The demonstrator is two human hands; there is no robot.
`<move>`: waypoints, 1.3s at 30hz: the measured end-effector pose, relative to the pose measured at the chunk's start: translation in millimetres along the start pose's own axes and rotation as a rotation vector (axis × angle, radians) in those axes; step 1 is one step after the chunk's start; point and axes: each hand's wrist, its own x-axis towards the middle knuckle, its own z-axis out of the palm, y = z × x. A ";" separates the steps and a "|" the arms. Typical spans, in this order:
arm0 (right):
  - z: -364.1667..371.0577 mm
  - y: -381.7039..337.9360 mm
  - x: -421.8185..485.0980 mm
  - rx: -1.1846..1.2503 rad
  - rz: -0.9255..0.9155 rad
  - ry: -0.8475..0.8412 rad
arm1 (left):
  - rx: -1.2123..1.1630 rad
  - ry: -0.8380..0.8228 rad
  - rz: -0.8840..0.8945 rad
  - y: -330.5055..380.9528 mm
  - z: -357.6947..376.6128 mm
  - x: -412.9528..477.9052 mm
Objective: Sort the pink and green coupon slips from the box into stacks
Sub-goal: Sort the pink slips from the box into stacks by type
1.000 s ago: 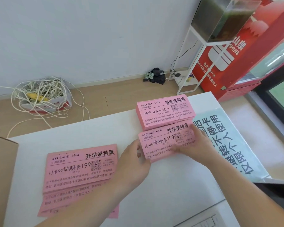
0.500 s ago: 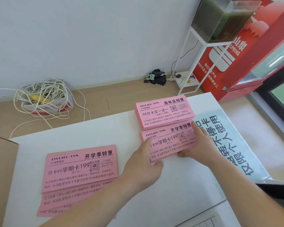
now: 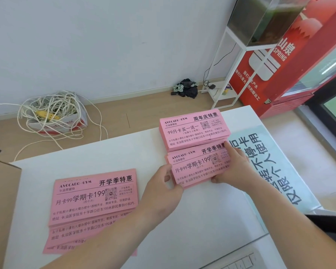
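Change: Within the last second, your left hand [image 3: 163,183] went from nudging the end of the semester stack [image 3: 194,167] to pinching it, thumb on top, and the stack closed up against the anniversary stack [image 3: 192,129].
Hands: They were apart, the left hand on one end of the semester stack and your right hand [image 3: 233,167] clamped on the other.
Position: The semester stack lay on the table [image 3: 202,220], touching the near side of the anniversary stack.
Meaning: Squaring looked nearly finished. The loose pile [image 3: 93,197], well left of the anniversary stack, probably still needed sorting. No green slips showed.
Writing: Both stacks read "AVOCADO·GYM", with "周年庆特惠" on the anniversary stack and "开学季特惠" and "学期卡199" on the semester stack.
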 end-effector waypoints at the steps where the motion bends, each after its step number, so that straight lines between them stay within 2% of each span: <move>1: 1.4 0.2 -0.7 -0.003 -0.009 0.004 | -0.011 0.008 -0.012 -2.1 -2.0 0.8; 9: 1.9 -1.6 -2.0 -0.026 0.007 0.009 | 0.011 -0.067 0.067 -1.1 -0.6 -1.5; 16: 2.8 -1.8 -2.3 -0.022 -0.012 -0.019 | 0.150 -0.010 0.146 2.5 2.3 3.0; 19: 1.6 -4.8 -3.2 -0.026 -0.018 -0.052 | 0.268 0.007 0.258 -4.9 4.5 6.7; 22: 1.7 -6.6 -5.8 -0.008 -0.016 -0.059 | 0.457 -0.018 0.286 -12.2 11.1 11.8; 26: 5.3 -4.6 -6.4 -0.007 -0.010 -0.054 | 0.587 0.096 0.322 -19.0 18.4 25.3; 34: 7.1 -5.1 -8.5 -0.010 -0.039 -0.031 | 0.572 0.180 0.377 -30.0 24.8 30.6; 39: 14.2 -2.0 -11.1 0.178 -0.013 0.105 | 0.518 0.163 0.357 -28.9 21.3 28.8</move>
